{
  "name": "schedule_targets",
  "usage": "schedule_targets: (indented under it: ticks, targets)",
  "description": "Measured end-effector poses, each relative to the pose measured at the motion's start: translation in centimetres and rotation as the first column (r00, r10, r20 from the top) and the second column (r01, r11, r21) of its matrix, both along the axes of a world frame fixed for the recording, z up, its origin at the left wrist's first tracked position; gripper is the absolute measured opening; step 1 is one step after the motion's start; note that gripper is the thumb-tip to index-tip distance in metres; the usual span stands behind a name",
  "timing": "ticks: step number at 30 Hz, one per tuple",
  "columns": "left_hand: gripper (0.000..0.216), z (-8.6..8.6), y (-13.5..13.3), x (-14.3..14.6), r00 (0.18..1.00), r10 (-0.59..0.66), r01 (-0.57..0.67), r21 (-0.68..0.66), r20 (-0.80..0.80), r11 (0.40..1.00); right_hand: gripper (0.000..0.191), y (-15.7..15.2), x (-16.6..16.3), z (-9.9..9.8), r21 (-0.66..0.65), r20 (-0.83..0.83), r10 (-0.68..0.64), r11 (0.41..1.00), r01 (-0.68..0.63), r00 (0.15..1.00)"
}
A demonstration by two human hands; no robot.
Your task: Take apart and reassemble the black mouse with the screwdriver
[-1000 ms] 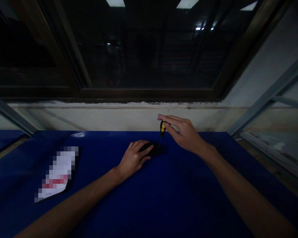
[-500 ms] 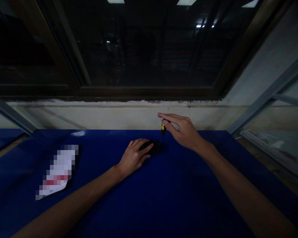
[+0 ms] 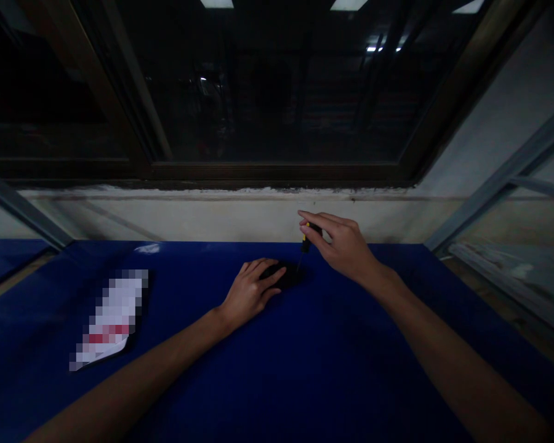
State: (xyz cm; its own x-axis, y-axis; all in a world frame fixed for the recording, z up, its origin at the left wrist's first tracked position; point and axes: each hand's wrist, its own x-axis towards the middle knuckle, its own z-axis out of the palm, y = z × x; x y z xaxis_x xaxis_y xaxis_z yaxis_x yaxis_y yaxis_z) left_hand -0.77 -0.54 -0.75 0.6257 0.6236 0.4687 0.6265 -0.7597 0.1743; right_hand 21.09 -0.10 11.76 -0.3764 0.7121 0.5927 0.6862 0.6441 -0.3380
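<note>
My right hand (image 3: 344, 243) grips the black-and-yellow handle of a screwdriver (image 3: 305, 242) between thumb and fingers. Its thin shaft points down, the tip reaching the right end of a small dark object (image 3: 287, 275). That object lies on the blue tabletop (image 3: 277, 381), and its kind is too dark to make out. My left hand (image 3: 252, 289) is closed around the object's left part, fingers over the far side and thumb on the near side.
A white sheet or packet with red marks (image 3: 113, 320), partly blurred out, lies on the left of the tabletop. Behind the table run a pale wall (image 3: 212, 215) and a dark window (image 3: 277, 111). Metal frame posts stand at the left (image 3: 28, 209) and right (image 3: 480, 184).
The fingers of my right hand have shifted slightly around the screwdriver handle, which shows less yellow now. My left hand keeps its hold on the dark object.
</note>
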Motion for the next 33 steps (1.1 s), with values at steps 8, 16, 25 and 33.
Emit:
schedule_targets:
  ticks: [8, 16, 25, 33]
  targets:
    - [0.043, 0.04, -0.03, -0.08, 1.000, -0.009, 0.009, 0.019, 0.017, 1.000, 0.032, -0.14, -0.29, -0.12, 0.004, -0.033, 0.010, 1.000, -0.010, 0.999]
    - [0.043, 0.06, -0.03, -0.08, 1.000, -0.006, 0.005, 0.023, 0.020, 1.000, 0.034, -0.16, -0.32, -0.16, 0.018, -0.015, 0.000, 1.000, 0.000, 1.000]
    - [0.043, 0.00, -0.04, -0.07, 1.000, -0.012, 0.011, 0.020, 0.010, 1.000, 0.037, -0.19, -0.10, 0.11, 0.003, 0.005, 0.005, 1.000, -0.005, 1.000]
    - [0.043, 0.03, -0.03, -0.07, 1.000, -0.005, 0.005, 0.023, 0.018, 1.000, 0.041, -0.13, -0.02, -0.14, -0.026, -0.006, 0.030, 0.999, -0.031, 1.000]
